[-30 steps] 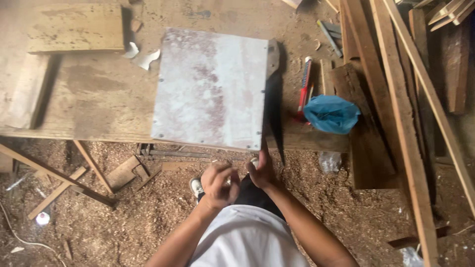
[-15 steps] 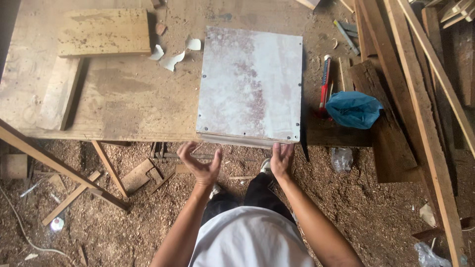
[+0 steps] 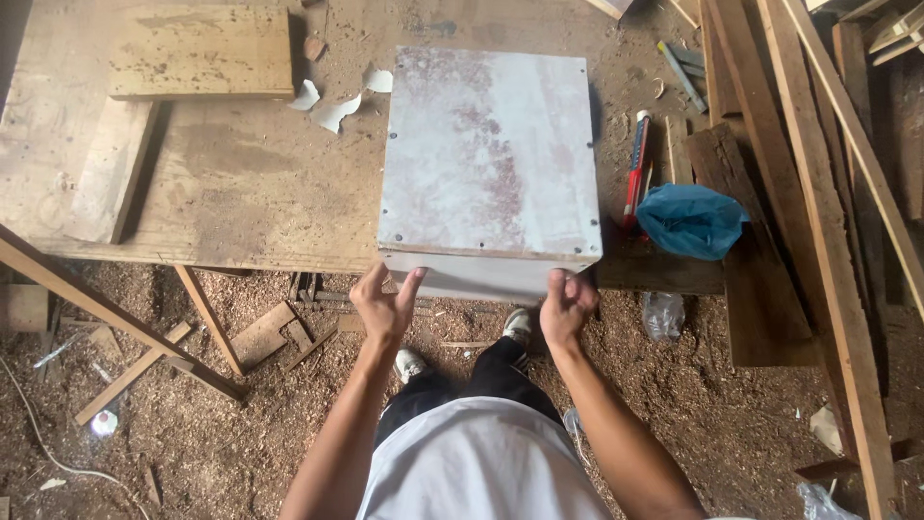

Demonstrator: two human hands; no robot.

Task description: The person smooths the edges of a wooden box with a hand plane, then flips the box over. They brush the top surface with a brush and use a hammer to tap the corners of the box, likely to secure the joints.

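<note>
A white box-like cabinet piece with a stained top and small screws along its edges stands on the wooden workbench, its near side overhanging the bench edge. My left hand is open, fingers spread, touching the lower front face of the box. My right hand is curled against the bottom front edge near the right corner. My legs and shoes show below on the sawdust floor.
A blue plastic bag and a red-handled tool lie right of the box. Long planks lean at the right. A flat board lies at the back left. Wood scraps and a plastic bottle litter the floor.
Both hands rose from in front of my body to the box's near front face. The view shifted, so the box now sits nearer the middle and looks larger.
</note>
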